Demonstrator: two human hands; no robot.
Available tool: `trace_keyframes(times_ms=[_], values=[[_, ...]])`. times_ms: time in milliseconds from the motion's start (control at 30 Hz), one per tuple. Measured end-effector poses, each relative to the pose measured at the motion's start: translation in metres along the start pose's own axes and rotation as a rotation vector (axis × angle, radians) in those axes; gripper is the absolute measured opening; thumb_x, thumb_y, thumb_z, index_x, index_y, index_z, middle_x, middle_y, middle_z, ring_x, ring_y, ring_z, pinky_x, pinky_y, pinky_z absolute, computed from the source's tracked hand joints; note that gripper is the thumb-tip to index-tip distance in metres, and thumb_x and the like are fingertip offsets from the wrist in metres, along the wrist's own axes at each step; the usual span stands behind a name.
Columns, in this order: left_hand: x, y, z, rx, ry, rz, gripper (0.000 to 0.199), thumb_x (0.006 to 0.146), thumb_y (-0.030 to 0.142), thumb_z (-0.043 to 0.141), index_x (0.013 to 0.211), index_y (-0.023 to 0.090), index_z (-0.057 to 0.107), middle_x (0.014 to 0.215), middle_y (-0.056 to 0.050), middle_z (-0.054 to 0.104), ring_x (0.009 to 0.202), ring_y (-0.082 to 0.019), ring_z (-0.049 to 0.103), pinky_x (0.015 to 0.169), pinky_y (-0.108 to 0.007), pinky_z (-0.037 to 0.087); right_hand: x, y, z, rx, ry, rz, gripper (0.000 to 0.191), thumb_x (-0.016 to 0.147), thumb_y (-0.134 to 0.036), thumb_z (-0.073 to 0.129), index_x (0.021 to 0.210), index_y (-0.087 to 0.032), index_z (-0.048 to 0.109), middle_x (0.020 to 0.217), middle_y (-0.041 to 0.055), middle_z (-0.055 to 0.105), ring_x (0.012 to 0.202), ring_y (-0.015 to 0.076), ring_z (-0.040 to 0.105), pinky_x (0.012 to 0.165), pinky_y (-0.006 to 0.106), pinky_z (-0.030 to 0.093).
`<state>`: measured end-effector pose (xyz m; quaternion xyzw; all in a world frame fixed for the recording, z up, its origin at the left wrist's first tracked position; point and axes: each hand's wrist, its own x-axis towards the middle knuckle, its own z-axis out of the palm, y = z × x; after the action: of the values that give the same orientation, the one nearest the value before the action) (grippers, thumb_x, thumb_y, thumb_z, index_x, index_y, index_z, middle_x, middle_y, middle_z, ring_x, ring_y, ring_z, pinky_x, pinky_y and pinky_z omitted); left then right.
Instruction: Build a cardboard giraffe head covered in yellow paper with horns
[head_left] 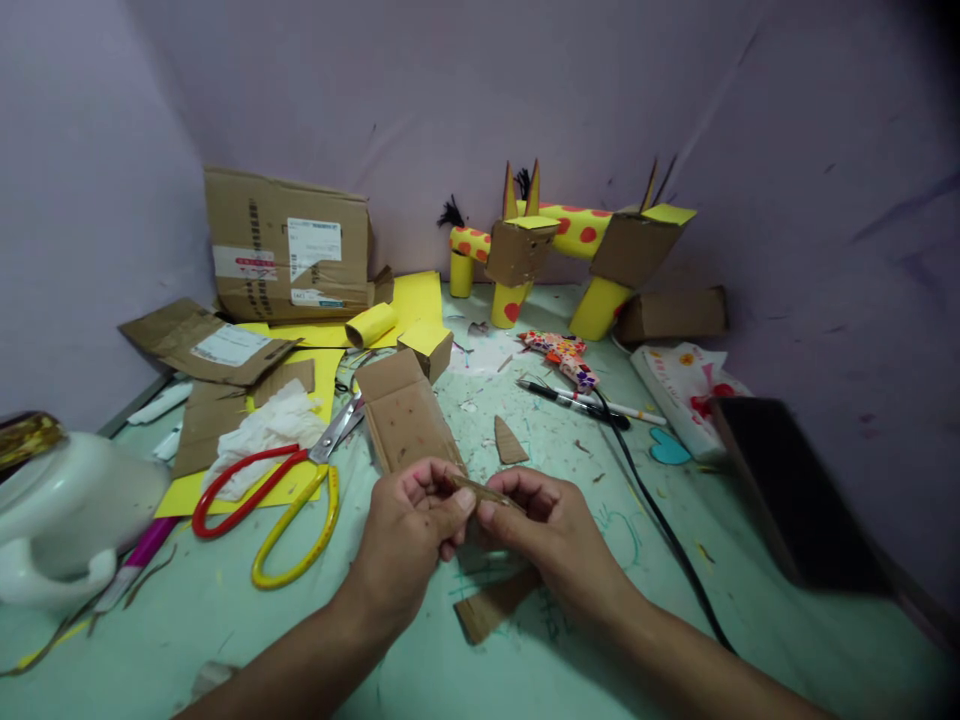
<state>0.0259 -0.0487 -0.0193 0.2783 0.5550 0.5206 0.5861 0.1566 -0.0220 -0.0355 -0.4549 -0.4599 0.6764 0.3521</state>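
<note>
Pinching a brown strip (491, 493) above the surface (420, 670)

Held narrowly in left grip (412, 530) and right grip (559, 525), close together, between scissors (319, 468) and cord (658, 513), just short of a cardboard triangle (509, 442).

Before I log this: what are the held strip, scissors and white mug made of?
Held strip: probably cardboard, matte brown like the triangular scrap.
Scissors: apparently metal blades, given their grey sheen; handles look plastic or plastic-coated, smooth, red and yellow.
White mug: likely glazed ceramic, from its smooth, soft sheen; plastic possible.
</note>
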Motion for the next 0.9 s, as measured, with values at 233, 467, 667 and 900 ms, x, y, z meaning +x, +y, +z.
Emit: trace_keyframes(times_ms=[233,467,667,900], values=[[0.000,0.000,0.001,0.000,-0.013,-0.012,0.019,0.057,0.022,0.068,0.067,0.016,0.054,0.040,0.008,0.049,0.035,-0.003,0.035,0.034,-0.014,0.023,-0.001,0.003,0.001,0.003,0.053,-0.041,0.019,0.061,-0.029,0.071,0.073,-0.015,0.066,0.063,0.0025,0.066,0.059,0.0149,0.056,0.058,0.028,0.045],[0.001,-0.004,-0.001,-0.048,-0.005,0.011,0.018,0.057,0.020,0.069,0.068,0.015,0.056,0.045,0.009,0.047,0.037,-0.002,0.034,0.035,-0.013,0.024,-0.001,0.001,0.002,-0.065,0.111,-0.040,0.021,0.061,-0.027,0.070,0.077,-0.015,0.072,0.064,0.0033,0.068,0.059,0.0147,0.056,0.058,0.028,0.044],[-0.002,0.006,-0.001,0.159,-0.055,0.012,0.026,0.059,0.030,0.068,0.077,0.015,0.057,0.052,0.006,0.052,0.038,-0.004,0.037,0.037,-0.016,0.029,0.000,0.003,-0.002,-0.046,0.155,-0.056,0.023,0.060,-0.029,0.071,0.077,-0.015,0.072,0.058,0.0015,0.066,0.053,0.0131,0.054,0.053,0.026,0.042],[-0.006,0.062,-0.069,1.176,0.137,0.350,0.026,0.074,0.037,0.051,0.091,0.022,0.062,0.059,0.002,0.059,0.054,-0.017,0.054,0.052,-0.029,0.038,0.010,0.005,-0.015,0.133,0.220,-0.085,0.025,0.062,-0.031,0.074,0.079,-0.014,0.070,0.055,-0.0006,0.062,0.049,0.0124,0.055,0.051,0.025,0.043]])
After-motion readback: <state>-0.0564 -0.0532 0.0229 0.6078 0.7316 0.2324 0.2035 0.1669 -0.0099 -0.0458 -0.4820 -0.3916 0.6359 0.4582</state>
